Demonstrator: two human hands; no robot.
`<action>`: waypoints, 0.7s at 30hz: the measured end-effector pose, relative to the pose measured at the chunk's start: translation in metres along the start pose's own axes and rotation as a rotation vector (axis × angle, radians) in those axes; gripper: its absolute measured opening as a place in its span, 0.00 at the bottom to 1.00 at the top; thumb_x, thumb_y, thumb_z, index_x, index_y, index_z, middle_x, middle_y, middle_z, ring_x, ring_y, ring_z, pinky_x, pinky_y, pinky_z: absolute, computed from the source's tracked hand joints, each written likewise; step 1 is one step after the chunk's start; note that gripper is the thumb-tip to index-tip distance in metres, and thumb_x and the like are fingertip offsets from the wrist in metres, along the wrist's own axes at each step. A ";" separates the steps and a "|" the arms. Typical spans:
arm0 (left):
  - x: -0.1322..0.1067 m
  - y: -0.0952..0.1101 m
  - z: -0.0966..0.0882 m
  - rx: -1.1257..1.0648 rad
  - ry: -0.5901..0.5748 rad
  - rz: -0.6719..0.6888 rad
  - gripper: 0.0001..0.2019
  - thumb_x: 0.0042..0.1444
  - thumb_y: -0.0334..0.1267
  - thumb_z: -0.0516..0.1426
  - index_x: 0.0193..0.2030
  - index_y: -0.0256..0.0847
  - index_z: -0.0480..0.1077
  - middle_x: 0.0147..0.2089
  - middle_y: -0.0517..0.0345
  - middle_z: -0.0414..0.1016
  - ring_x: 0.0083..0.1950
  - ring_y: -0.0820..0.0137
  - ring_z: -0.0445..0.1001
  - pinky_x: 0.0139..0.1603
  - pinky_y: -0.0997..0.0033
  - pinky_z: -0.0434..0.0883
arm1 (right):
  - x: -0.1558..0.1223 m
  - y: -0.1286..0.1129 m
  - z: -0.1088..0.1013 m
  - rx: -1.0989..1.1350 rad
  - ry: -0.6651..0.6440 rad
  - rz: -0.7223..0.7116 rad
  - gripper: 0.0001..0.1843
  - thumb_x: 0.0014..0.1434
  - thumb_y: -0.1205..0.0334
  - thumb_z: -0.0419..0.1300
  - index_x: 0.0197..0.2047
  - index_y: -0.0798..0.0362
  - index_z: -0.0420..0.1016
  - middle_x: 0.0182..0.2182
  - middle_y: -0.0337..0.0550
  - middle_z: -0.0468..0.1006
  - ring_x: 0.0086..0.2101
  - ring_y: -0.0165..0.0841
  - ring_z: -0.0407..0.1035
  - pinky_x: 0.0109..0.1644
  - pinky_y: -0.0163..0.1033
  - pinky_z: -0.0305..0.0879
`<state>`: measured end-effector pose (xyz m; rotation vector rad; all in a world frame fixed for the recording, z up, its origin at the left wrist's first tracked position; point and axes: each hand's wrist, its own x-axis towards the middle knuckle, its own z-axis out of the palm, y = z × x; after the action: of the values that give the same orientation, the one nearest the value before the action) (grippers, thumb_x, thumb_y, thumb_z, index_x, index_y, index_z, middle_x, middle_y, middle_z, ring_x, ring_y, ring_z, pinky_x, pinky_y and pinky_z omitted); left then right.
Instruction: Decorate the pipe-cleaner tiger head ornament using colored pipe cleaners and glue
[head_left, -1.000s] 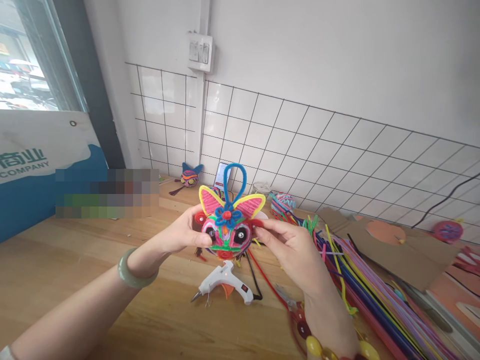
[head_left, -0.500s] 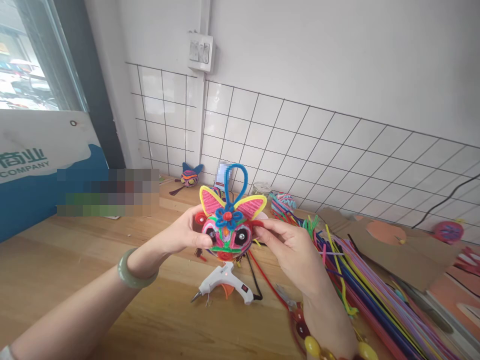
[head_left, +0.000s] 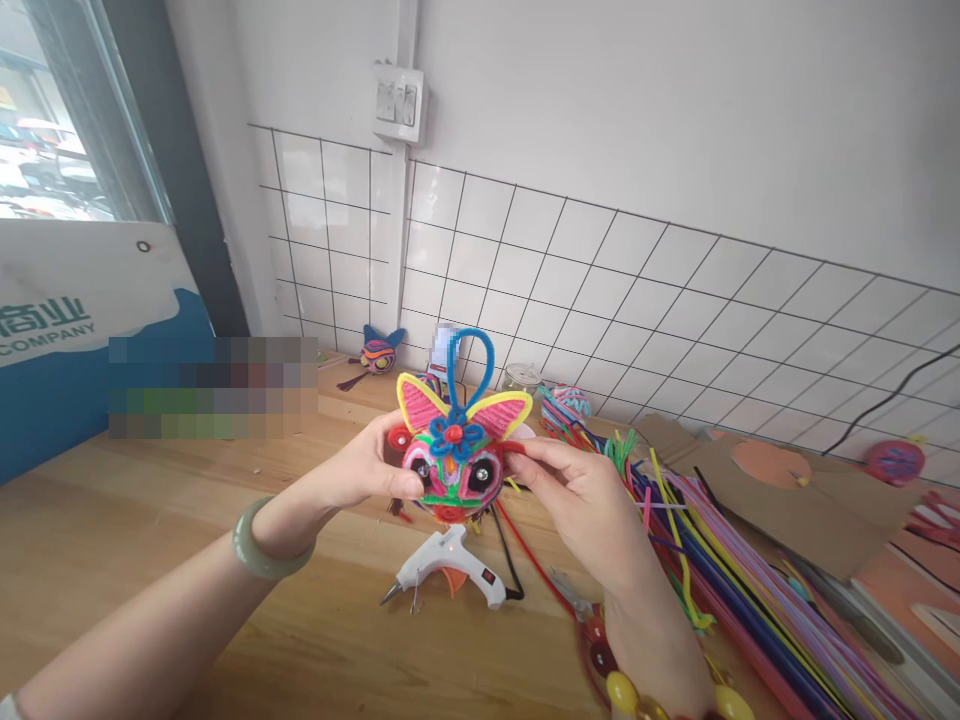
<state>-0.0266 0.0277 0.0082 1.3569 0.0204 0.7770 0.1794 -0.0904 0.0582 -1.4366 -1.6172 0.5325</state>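
Observation:
Between my two hands, above the table, is a round pipe-cleaner animal head (head_left: 453,470). It has pink ears edged in yellow, black eyes with shiny centres, a blue flower on its forehead and a tall blue loop on top. My left hand (head_left: 379,465) grips its left side, thumb across the front below one eye. At the other side, my right hand (head_left: 574,490) pinches a red piece by the cheek with thumb and forefinger. Below the head a white hot glue gun (head_left: 450,565) lies on the wood, nozzle to the left, a small light glowing on it.
Bundles of coloured pipe cleaners (head_left: 742,560) spread over the right side. Scissors (head_left: 574,592) lie partly behind my right wrist. Brown cardboard (head_left: 780,500) is farther right. Another animal head (head_left: 379,352), a glass jar (head_left: 523,378) and a wire grid (head_left: 555,270) are at the back.
Almost nothing differs. The head tips very slightly in my hands, and the whole view shifts a little to the left.

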 end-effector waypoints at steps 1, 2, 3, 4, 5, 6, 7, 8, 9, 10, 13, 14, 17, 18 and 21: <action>0.000 0.000 0.000 0.000 -0.001 -0.001 0.30 0.40 0.38 0.71 0.52 0.39 0.71 0.46 0.47 0.80 0.44 0.59 0.79 0.46 0.65 0.75 | 0.000 0.000 0.000 -0.007 0.000 -0.004 0.14 0.62 0.57 0.57 0.46 0.48 0.82 0.38 0.42 0.84 0.41 0.40 0.76 0.40 0.40 0.72; 0.000 0.000 0.000 0.001 0.000 -0.002 0.30 0.40 0.38 0.71 0.52 0.39 0.71 0.46 0.47 0.79 0.45 0.59 0.79 0.46 0.65 0.76 | 0.000 -0.001 0.000 -0.010 -0.001 -0.006 0.14 0.62 0.58 0.57 0.46 0.48 0.82 0.38 0.42 0.84 0.41 0.39 0.76 0.41 0.40 0.72; 0.000 0.000 0.000 0.002 0.000 -0.004 0.30 0.40 0.38 0.71 0.53 0.39 0.71 0.46 0.47 0.79 0.45 0.59 0.79 0.45 0.65 0.76 | 0.000 -0.001 0.000 -0.009 -0.002 -0.006 0.14 0.62 0.58 0.57 0.46 0.48 0.82 0.38 0.42 0.84 0.41 0.39 0.76 0.41 0.39 0.72; 0.000 0.000 0.000 0.004 -0.003 -0.005 0.30 0.40 0.38 0.71 0.53 0.39 0.70 0.47 0.47 0.79 0.45 0.59 0.79 0.45 0.65 0.76 | 0.000 -0.001 0.000 -0.006 -0.002 -0.004 0.14 0.62 0.58 0.57 0.46 0.47 0.82 0.38 0.41 0.83 0.41 0.39 0.75 0.41 0.39 0.72; 0.000 0.000 0.000 0.005 -0.005 -0.004 0.30 0.40 0.38 0.71 0.53 0.40 0.70 0.47 0.47 0.79 0.45 0.59 0.79 0.45 0.65 0.76 | -0.001 -0.002 0.000 -0.004 -0.002 -0.001 0.14 0.63 0.58 0.56 0.46 0.47 0.82 0.38 0.41 0.83 0.41 0.38 0.75 0.41 0.39 0.71; 0.000 0.000 0.000 0.005 -0.005 -0.003 0.30 0.40 0.38 0.71 0.53 0.40 0.70 0.47 0.47 0.79 0.45 0.59 0.79 0.45 0.65 0.76 | -0.001 -0.002 0.000 -0.005 -0.003 0.001 0.14 0.63 0.58 0.56 0.46 0.47 0.82 0.37 0.41 0.83 0.41 0.38 0.75 0.41 0.38 0.71; 0.000 0.001 0.001 0.005 -0.005 -0.002 0.30 0.40 0.38 0.71 0.53 0.39 0.70 0.47 0.47 0.79 0.45 0.58 0.79 0.45 0.65 0.76 | -0.001 -0.002 0.000 -0.007 -0.005 0.001 0.14 0.63 0.58 0.56 0.46 0.47 0.82 0.37 0.41 0.83 0.41 0.38 0.75 0.40 0.38 0.71; 0.001 0.001 0.001 0.006 -0.003 -0.002 0.30 0.40 0.39 0.71 0.53 0.39 0.70 0.46 0.47 0.79 0.45 0.58 0.79 0.45 0.64 0.76 | -0.001 -0.002 0.000 -0.012 -0.006 0.000 0.14 0.63 0.57 0.56 0.46 0.47 0.82 0.37 0.41 0.83 0.41 0.38 0.75 0.40 0.38 0.71; 0.001 0.001 0.001 0.008 0.001 -0.002 0.31 0.40 0.39 0.71 0.53 0.39 0.70 0.46 0.46 0.80 0.45 0.58 0.79 0.46 0.63 0.76 | -0.001 -0.002 0.000 -0.016 -0.007 -0.001 0.14 0.63 0.57 0.56 0.46 0.47 0.82 0.37 0.41 0.83 0.41 0.38 0.75 0.40 0.38 0.71; 0.001 0.001 0.002 0.009 0.003 -0.003 0.31 0.40 0.39 0.71 0.53 0.38 0.70 0.46 0.46 0.80 0.45 0.57 0.79 0.46 0.63 0.76 | 0.000 -0.002 0.000 -0.019 -0.006 -0.003 0.14 0.63 0.57 0.56 0.46 0.47 0.82 0.38 0.41 0.83 0.41 0.38 0.75 0.40 0.39 0.71; 0.001 0.001 0.002 0.009 -0.004 -0.001 0.31 0.40 0.39 0.71 0.53 0.38 0.70 0.46 0.46 0.80 0.46 0.57 0.79 0.46 0.63 0.75 | 0.000 -0.002 0.000 -0.021 0.002 -0.004 0.14 0.62 0.57 0.57 0.46 0.47 0.82 0.39 0.41 0.83 0.40 0.38 0.75 0.41 0.39 0.71; 0.001 0.001 0.001 0.008 -0.006 -0.001 0.30 0.40 0.39 0.71 0.53 0.39 0.70 0.46 0.46 0.80 0.45 0.57 0.79 0.45 0.64 0.76 | 0.000 -0.002 0.000 -0.020 0.005 -0.005 0.14 0.62 0.57 0.57 0.46 0.47 0.82 0.39 0.41 0.83 0.41 0.39 0.75 0.41 0.39 0.71; 0.000 0.000 0.000 0.007 -0.006 -0.009 0.31 0.40 0.39 0.70 0.53 0.39 0.70 0.46 0.47 0.80 0.45 0.58 0.79 0.44 0.65 0.76 | 0.000 -0.002 0.000 -0.013 0.003 -0.012 0.14 0.63 0.57 0.56 0.46 0.47 0.82 0.37 0.41 0.83 0.41 0.39 0.75 0.40 0.39 0.71; 0.000 0.000 0.000 0.008 -0.004 -0.013 0.31 0.40 0.39 0.70 0.53 0.39 0.70 0.46 0.47 0.80 0.45 0.58 0.79 0.43 0.66 0.76 | 0.000 -0.002 0.000 -0.010 0.001 -0.013 0.14 0.63 0.57 0.56 0.46 0.47 0.82 0.36 0.41 0.83 0.41 0.39 0.75 0.40 0.39 0.71; 0.000 0.001 0.001 0.009 0.001 -0.011 0.31 0.40 0.39 0.71 0.53 0.39 0.70 0.46 0.47 0.80 0.44 0.58 0.79 0.43 0.65 0.76 | 0.000 -0.001 0.000 -0.018 -0.004 -0.011 0.14 0.63 0.57 0.56 0.45 0.46 0.82 0.36 0.41 0.83 0.40 0.39 0.75 0.40 0.39 0.71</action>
<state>-0.0263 0.0272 0.0091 1.3640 0.0323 0.7691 0.1783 -0.0911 0.0590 -1.4399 -1.6356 0.5161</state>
